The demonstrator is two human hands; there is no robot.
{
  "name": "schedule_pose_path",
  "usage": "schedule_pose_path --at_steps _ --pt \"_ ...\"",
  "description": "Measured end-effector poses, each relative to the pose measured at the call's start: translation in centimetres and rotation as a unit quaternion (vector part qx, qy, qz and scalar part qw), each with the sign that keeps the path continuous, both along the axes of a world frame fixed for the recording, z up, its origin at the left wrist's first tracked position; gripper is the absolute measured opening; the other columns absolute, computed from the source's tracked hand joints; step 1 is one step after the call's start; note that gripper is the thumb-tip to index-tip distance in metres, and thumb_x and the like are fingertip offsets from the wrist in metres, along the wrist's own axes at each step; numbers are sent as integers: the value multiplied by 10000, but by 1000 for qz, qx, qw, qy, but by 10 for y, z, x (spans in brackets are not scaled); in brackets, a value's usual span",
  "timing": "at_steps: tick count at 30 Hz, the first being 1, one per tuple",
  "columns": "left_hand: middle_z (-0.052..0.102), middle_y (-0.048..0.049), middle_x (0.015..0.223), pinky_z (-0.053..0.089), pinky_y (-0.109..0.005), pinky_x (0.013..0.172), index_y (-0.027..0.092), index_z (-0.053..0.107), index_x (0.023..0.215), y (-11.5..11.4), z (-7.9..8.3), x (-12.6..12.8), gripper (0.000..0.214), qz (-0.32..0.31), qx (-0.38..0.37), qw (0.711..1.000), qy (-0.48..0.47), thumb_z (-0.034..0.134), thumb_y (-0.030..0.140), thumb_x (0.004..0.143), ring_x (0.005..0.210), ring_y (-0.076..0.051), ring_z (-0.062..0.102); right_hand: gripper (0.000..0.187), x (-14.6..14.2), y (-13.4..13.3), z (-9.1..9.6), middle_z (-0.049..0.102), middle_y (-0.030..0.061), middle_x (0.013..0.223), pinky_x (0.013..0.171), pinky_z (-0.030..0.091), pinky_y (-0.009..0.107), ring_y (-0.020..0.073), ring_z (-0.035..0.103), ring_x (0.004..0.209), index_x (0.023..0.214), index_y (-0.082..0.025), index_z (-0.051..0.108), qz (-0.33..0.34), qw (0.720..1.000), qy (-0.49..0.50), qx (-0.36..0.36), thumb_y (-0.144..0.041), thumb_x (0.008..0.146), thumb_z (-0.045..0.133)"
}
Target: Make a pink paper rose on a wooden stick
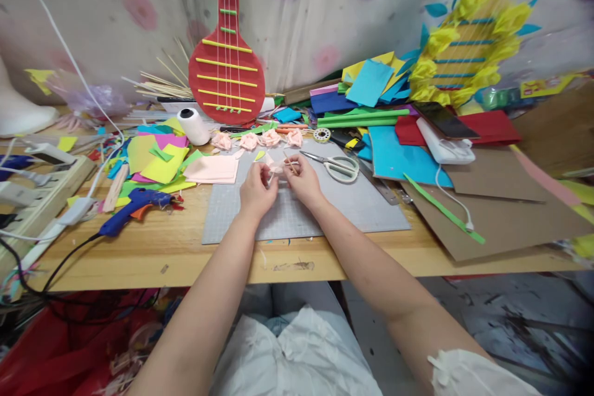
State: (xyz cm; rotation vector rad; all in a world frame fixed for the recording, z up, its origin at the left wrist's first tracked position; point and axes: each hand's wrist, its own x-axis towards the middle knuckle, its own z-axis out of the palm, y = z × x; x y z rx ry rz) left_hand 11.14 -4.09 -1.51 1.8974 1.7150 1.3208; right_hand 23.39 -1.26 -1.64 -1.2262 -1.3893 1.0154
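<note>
My left hand (257, 187) and my right hand (302, 178) meet over the grey cutting mat (325, 210), fingers pinched on a small pale pink paper piece (276, 167) held between them. A thin stick (291, 163) lies across the fingers of my right hand. Three finished pink paper flowers (258, 140) sit in a row at the mat's far edge. A stack of pink paper sheets (213, 169) lies just left of my left hand. Scissors (336, 164) with pale handles rest right of my right hand.
A blue glue gun (132, 207) lies on the wooden table (162, 253) at the left, by a power strip (32, 198). A white thread spool (192, 125), coloured paper scraps (158, 158), brown cardboard (501, 210) and a red paper guitar (226, 74) crowd the back.
</note>
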Motion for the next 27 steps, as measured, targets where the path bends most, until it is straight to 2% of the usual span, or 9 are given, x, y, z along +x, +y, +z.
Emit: schedule_pose_path --at_steps 3,11,15,19,23,27 --pt "500 24 718 355 -224 579 210 436 782 1 -1 0 95 0 -27 999 33 496 185 712 613 -100 468 133 0 1 0 542 -62 632 397 355 178 55 425 408 832 -220 455 -22 999 41 4 -256 707 477" --pt "527 24 770 346 -235 598 224 456 800 3 -2 -1 137 17 -81 994 77 477 132 700 653 -109 490 149 0 3 -1 538 -72 626 390 346 158 45 419 405 840 -219 445 -31 998 61 14 -263 705 490" --pt "499 -11 835 357 -245 600 213 478 756 2 1 -1 135 34 -58 994 88 491 114 665 675 -124 486 189 0 1 -3 591 -52 710 447 394 177 62 482 469 905 -229 446 -11 999 10 32 -278 725 480" --pt "491 -24 842 386 -243 639 205 490 738 -3 6 2 119 -14 -1 998 68 507 128 648 729 -133 496 195 2 -3 -1 624 -28 769 546 443 219 86 537 537 936 -229 448 -27 996 -62 56 -272 747 465" --pt "515 9 721 383 -232 612 211 502 817 -4 4 6 158 -65 -27 997 38 465 140 681 639 -117 481 196 1 -6 1 615 -26 800 580 472 236 89 576 554 955 -231 425 -21 998 -36 54 -266 764 447" --pt "492 35 671 371 -227 585 239 489 944 -3 0 5 287 -32 -37 999 16 440 121 687 575 -106 452 189 -2 -7 2 600 -4 874 642 488 244 97 620 645 961 -232 412 -6 998 10 63 -260 776 435"
